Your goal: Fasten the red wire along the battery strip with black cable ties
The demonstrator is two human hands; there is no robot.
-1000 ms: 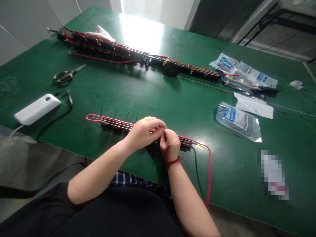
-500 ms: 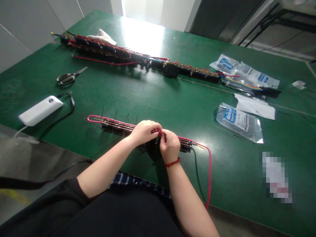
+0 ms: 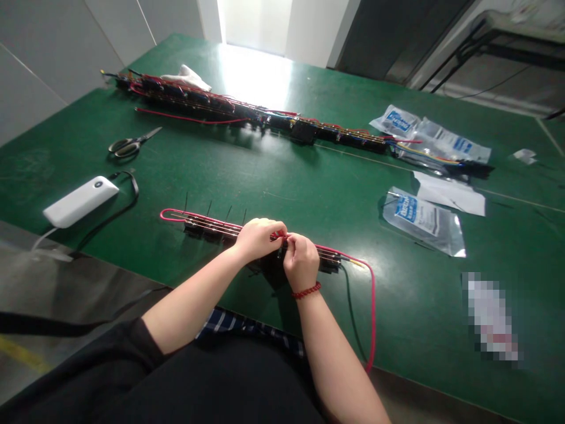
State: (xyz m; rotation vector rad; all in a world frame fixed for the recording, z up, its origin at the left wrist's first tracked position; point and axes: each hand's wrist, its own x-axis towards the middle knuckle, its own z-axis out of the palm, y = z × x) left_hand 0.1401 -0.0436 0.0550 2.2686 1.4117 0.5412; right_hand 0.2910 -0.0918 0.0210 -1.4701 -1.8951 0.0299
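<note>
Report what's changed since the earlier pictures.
The left hand has sunk slightly, its fingers shifting left along the wired strip; the right hand stays close beside it. No visible new grasp or release. The scissors, white device and longer wired assembly lie as before.

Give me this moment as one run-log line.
Left hand, right hand: fingertips close together over wired black strip | grasp: unclear | red cable: runs along strip | scissors: on green table

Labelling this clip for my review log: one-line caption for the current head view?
Left hand and right hand meet over a wired black strip on a green table.
</note>
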